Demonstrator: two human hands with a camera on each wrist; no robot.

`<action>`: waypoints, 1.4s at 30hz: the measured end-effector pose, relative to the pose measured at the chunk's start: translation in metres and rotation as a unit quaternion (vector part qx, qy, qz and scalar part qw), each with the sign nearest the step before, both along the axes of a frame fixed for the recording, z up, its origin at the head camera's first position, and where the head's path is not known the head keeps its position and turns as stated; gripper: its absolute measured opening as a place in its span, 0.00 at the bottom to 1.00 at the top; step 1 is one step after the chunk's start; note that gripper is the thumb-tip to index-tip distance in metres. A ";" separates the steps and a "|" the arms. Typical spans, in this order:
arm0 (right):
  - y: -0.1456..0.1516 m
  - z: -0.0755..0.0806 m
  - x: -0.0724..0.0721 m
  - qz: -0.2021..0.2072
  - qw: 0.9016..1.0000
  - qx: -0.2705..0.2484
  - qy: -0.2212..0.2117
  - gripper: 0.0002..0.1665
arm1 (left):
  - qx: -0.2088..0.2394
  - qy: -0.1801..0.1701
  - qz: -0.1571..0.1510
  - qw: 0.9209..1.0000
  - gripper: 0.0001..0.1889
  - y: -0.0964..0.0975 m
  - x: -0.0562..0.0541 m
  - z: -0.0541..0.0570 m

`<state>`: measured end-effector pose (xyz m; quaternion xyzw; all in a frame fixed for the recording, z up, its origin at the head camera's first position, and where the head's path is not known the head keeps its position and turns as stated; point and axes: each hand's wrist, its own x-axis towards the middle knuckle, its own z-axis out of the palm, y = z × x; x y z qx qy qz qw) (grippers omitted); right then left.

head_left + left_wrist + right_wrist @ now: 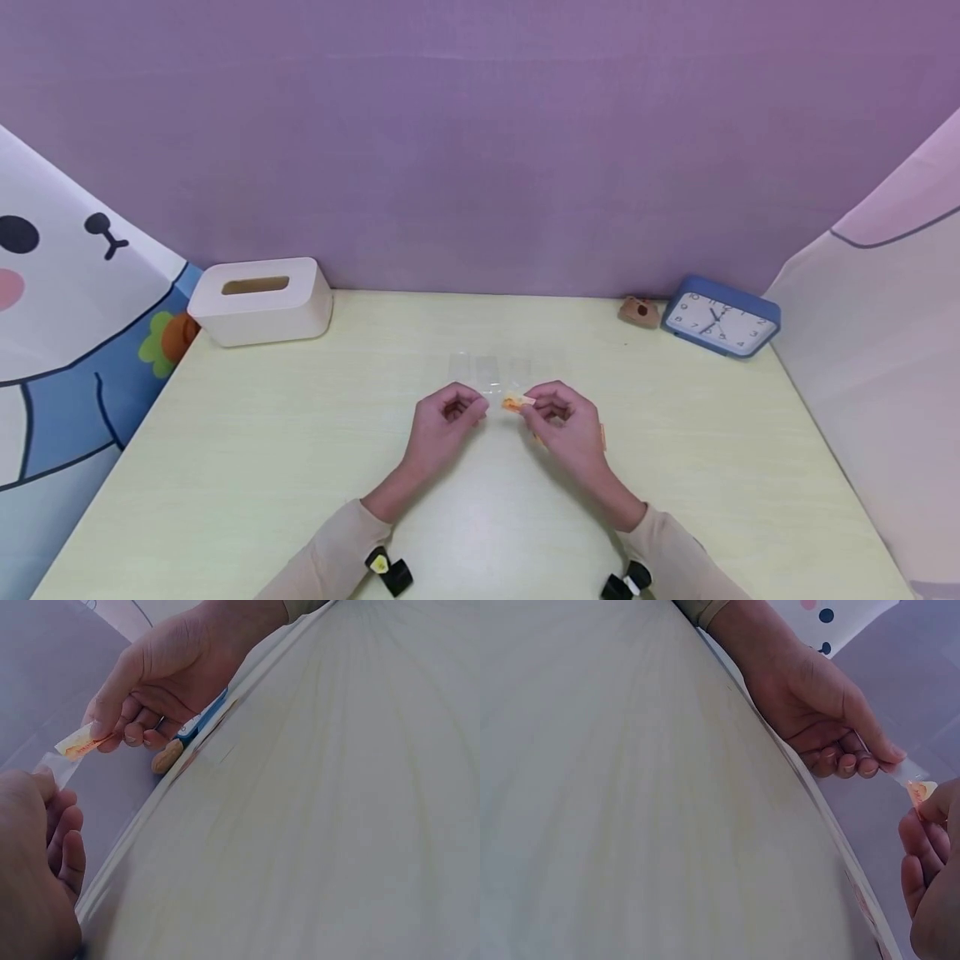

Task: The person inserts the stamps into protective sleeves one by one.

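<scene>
My left hand (pixel 444 423) pinches a small clear plastic sleeve (pixel 61 766) between thumb and forefinger. In my right hand (pixel 566 427), thumb and fingertips pinch a small orange-and-white printed slip (pixel 514 403). The right wrist view shows the slip (pixel 921 792) close to the end of the sleeve (pixel 909 771); whether it sits inside cannot be told. Just beyond the hands, several transparent plastic pieces (pixel 487 371) lie in a row on the table. An orange edge (pixel 603 437) shows beside my right hand, the rest of it hidden.
A white tissue box (pixel 262 317) stands at the table's back left. Toward the back right are a small brown animal-faced object (pixel 639 312) and a blue clock (pixel 722 317). A purple backdrop (pixel 480 167) rises behind the pale table (pixel 300 433).
</scene>
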<state>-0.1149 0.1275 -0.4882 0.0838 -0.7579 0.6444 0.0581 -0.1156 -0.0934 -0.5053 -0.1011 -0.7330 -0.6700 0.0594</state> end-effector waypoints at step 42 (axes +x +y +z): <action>0.001 0.002 0.000 0.064 0.995 0.077 0.023 0.05 | -0.100 0.064 -0.011 0.993 0.03 0.000 0.003 0.000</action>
